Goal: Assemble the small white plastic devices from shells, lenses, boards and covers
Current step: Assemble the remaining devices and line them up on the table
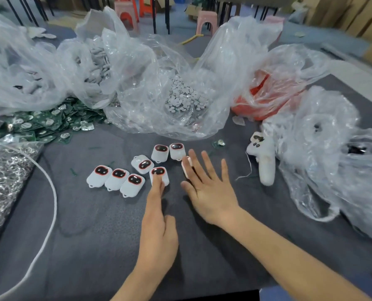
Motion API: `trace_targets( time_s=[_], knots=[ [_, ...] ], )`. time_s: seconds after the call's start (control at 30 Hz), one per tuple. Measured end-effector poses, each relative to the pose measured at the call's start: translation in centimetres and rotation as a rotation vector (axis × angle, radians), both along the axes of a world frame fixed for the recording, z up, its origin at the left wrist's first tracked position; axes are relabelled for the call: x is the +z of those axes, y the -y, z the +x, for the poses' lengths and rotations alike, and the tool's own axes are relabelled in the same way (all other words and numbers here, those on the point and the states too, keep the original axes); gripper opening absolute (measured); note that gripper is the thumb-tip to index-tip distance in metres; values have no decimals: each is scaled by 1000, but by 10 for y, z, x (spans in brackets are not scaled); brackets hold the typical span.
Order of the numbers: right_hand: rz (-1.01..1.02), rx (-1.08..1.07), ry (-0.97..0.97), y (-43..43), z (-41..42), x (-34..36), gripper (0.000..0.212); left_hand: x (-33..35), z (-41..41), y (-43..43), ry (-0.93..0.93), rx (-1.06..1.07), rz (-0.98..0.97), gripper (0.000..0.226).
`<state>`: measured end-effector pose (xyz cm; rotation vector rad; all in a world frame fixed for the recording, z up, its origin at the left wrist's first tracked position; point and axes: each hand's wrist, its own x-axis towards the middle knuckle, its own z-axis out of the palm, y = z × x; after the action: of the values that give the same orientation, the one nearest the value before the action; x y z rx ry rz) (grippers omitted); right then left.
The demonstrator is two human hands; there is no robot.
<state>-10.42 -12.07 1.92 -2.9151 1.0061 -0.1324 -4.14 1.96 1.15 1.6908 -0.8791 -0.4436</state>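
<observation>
Neither grip is clasping anything: left hand (159, 235) is pressing a straight finger on a smooth white rounded device (161, 170) on the grey bench (93, 224), right hand (211, 192) is spreading open beside it, and a crinkled clear bag (141, 68) is holding grey discs (182, 98).

In front of the bag of discs (184, 98) lie the devices (137, 170) on the table (107, 224). Left of that bag sits the heap of boards (44, 124). Right of it sits a second bag (265, 94), with the controller (264, 161) front-right.
</observation>
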Motion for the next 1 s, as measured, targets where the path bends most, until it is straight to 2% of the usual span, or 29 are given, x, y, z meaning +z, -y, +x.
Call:
trace_targets(
  time_s=[0.07, 0.2, 0.27, 0.3, 0.4, 0.43, 0.5, 0.6, 0.63, 0.67, 0.73, 0.8, 0.9, 1.0],
  knots=[
    [86, -1, 48, 3, -5, -8, 54, -1, -3, 3, 54, -29, 38, 89],
    [130, -132, 380, 27, -3, 25, 54, 0, -6, 2, 173, -105, 56, 81],
    [151, -185, 461, 30, -8, 39, 57, 1, -5, 2, 177, -99, 57, 79],
    [192, -165, 440, 28, -14, 40, 61, 1, -5, 2, 177, -94, 51, 80],
    [217, -77, 222, 4, -34, 20, 90, 1, -6, 2, 159, -97, 41, 80],
    [238, -101, 220, -5, -41, 13, 91, 0, -5, 2, 151, -97, 39, 80],
    [229, -154, 331, -22, -54, 4, 71, -1, -5, 1, 142, -90, 44, 78],
    [105, -157, 413, -30, -60, 4, 37, -1, -6, 4, 133, -87, 39, 72],
    [167, -195, 517, -30, -60, 6, 29, 0, -6, 7, 108, -98, 32, 69],
    [320, -264, 670, -31, -58, 11, 20, 2, -6, 10, 61, -123, 23, 66],
    [805, -402, 1023, -31, -49, 21, 15, 8, -6, 19, -61, -208, -6, 59],
    [1186, -492, 1228, -36, -37, 28, 20, 14, -8, 28, -177, -289, -24, 48],
    [1332, -522, 1343, -45, -27, 29, 17, 18, -7, 33, -216, -259, -52, 36],
    [1345, -516, 1397, -49, -28, 28, 18, 18, -3, 31, -254, -263, -54, 36]
  ],
)
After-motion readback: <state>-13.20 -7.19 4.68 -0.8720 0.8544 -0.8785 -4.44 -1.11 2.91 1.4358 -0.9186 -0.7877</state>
